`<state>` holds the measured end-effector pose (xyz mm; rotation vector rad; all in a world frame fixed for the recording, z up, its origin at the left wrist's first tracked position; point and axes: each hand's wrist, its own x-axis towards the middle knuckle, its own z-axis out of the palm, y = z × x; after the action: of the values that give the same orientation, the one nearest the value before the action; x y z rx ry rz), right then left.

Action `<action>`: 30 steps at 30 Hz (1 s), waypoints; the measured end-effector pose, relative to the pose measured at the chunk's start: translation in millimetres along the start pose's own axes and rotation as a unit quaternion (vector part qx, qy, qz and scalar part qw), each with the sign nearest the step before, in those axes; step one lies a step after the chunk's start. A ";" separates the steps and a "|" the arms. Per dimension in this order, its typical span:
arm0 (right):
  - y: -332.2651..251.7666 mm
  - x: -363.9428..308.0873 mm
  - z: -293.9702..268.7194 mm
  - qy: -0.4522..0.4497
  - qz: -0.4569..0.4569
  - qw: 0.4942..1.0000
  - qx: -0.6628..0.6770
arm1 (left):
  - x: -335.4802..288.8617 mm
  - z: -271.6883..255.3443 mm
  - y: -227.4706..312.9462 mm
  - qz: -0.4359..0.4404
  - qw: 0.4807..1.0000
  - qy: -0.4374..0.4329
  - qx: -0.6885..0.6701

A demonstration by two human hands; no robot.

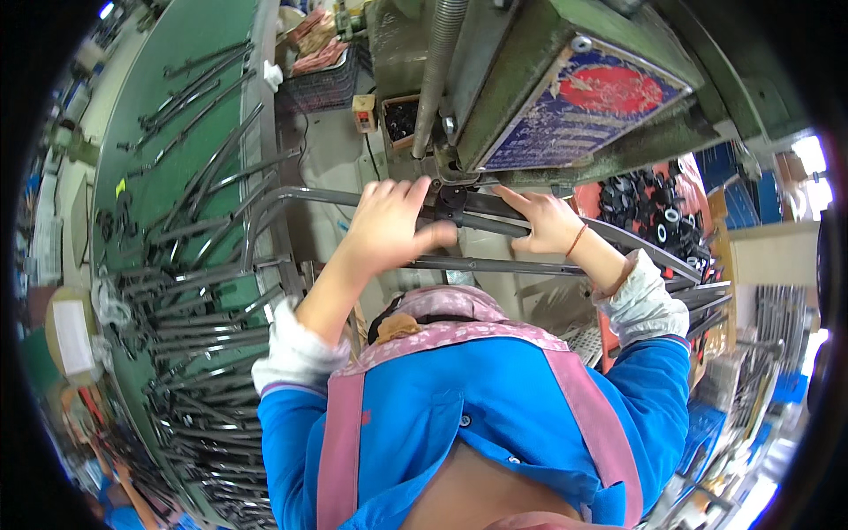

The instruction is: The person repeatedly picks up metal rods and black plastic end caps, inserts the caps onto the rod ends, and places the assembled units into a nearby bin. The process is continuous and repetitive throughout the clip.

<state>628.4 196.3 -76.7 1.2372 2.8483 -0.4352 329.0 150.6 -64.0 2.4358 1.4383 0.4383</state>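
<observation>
A dark bent metal tube (296, 193) lies crosswise under the press (530, 97). My left hand (385, 226) is closed over it, thumb stretched toward a round black joint piece (451, 202). This joint sits right below the press's lower end, among the tubes. On the other side of the joint, my right hand (552, 224) grips a flat dark metal bar (490, 203) between thumb and fingers. A straight metal tube (503, 265) runs nearer to my body, below both hands. My palms hide parts of the tubes.
A green conveyor belt (190, 79) at the left carries many metal tubes (212, 331). Small black parts (649, 208) fill a red-lined tray at the right, with metal bars (702, 296) beside it. A box of dark parts (402, 119) stands behind the press rod. Another person works at lower left.
</observation>
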 end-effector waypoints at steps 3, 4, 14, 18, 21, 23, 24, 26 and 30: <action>-4.1 -0.2 -3.4 0.001 0.019 1.000 0.017 | -27.0 -0.4 -3.0 0.081 0.994 0.065 0.029; -9.3 0.5 -9.7 -0.021 0.034 0.999 0.020 | -32.0 2.7 -2.4 0.093 0.992 0.073 0.036; -12.1 1.1 -12.0 -0.012 0.034 0.998 0.046 | -11.8 6.0 -13.6 0.039 0.999 -0.022 0.029; -5.8 -0.9 -11.5 -0.016 0.023 0.999 0.039 | -9.8 8.8 -14.2 0.037 0.998 -0.022 0.036; -7.1 -0.8 -7.9 -0.005 0.025 0.998 0.051 | -6.9 3.2 -10.3 0.023 0.998 -0.049 0.030; -8.0 -0.7 -8.0 -0.013 0.029 0.998 0.047 | -8.5 4.5 -11.4 -0.005 0.997 -0.073 0.032; -12.4 -1.4 -12.8 -0.029 0.038 0.998 0.044 | -9.8 4.4 -12.4 0.002 0.997 -0.067 0.033; -20.7 -4.3 -23.5 -0.025 0.045 0.998 0.032 | -12.7 8.2 -17.5 0.016 0.998 -0.044 0.033; -17.9 -11.3 -37.4 0.045 0.004 0.998 0.033 | -9.9 -23.1 8.7 0.060 0.996 0.041 0.048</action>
<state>627.2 186.1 -34.9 1.3116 2.9251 -0.4884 322.3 139.8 -40.6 2.6189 1.3804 0.5109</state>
